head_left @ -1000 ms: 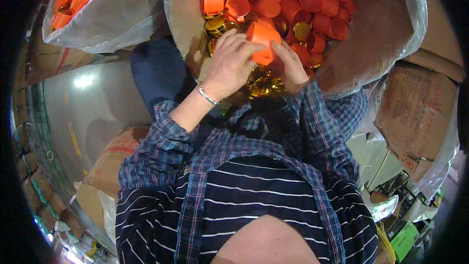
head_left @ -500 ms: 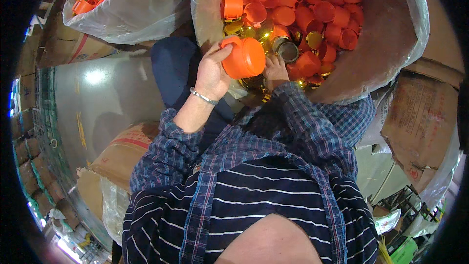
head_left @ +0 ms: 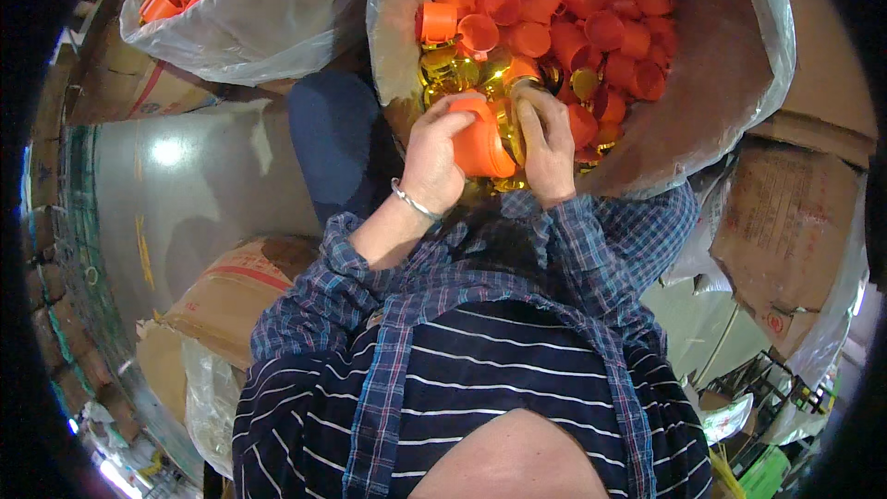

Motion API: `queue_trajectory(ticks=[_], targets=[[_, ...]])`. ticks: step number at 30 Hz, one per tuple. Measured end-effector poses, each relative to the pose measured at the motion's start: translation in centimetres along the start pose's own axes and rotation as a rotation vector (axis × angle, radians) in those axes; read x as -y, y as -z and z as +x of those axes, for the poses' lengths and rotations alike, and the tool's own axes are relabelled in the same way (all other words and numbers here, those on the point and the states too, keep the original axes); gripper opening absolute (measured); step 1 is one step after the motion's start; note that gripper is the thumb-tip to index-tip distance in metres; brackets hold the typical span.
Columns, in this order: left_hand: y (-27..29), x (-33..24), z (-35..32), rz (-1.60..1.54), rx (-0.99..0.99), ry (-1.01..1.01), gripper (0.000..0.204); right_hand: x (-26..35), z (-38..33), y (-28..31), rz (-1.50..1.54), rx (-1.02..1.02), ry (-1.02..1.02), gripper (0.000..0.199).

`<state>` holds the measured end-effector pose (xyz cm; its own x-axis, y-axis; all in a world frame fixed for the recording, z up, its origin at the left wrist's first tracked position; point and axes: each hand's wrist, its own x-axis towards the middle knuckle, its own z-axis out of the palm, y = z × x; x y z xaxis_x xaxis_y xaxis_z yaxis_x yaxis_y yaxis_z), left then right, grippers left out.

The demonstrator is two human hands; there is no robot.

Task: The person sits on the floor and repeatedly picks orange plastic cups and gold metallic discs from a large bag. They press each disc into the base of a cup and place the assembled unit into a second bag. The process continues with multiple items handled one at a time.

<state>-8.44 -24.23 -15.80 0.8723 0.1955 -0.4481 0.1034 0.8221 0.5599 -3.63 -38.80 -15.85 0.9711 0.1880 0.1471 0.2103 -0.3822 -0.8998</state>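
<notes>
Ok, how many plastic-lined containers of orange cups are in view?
2. The upper-left container is cut off by the frame edge; the top-centre container is by the left hand and right hand. Others may be hidden.

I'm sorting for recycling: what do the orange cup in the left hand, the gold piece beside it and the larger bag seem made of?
Orange cup: probably moulded plastic, softly shiny; its surface looks smooth, evenly coloured.
Gold piece: mirror-like; metal or metallised plastic, the look can't settle which.
Larger bag: likely thin plastic film, glossy; its edge is translucent and creased.
</notes>
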Motion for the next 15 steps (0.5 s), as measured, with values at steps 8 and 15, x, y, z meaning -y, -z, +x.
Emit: queue_trajectory(ticks=[8,15], targets=[[-2.3,-1.3,-2.9,0.003,0.013,-0.057,0.025,3.6,-2.6,0.5,-0.117,0.072,0.348,0.049],[-3.4,-2.2,-4.2,0.021,0.040,-0.111,0.023,4.0,-3.1,-0.2,-0.067,-0.014,0.471,0.057]])
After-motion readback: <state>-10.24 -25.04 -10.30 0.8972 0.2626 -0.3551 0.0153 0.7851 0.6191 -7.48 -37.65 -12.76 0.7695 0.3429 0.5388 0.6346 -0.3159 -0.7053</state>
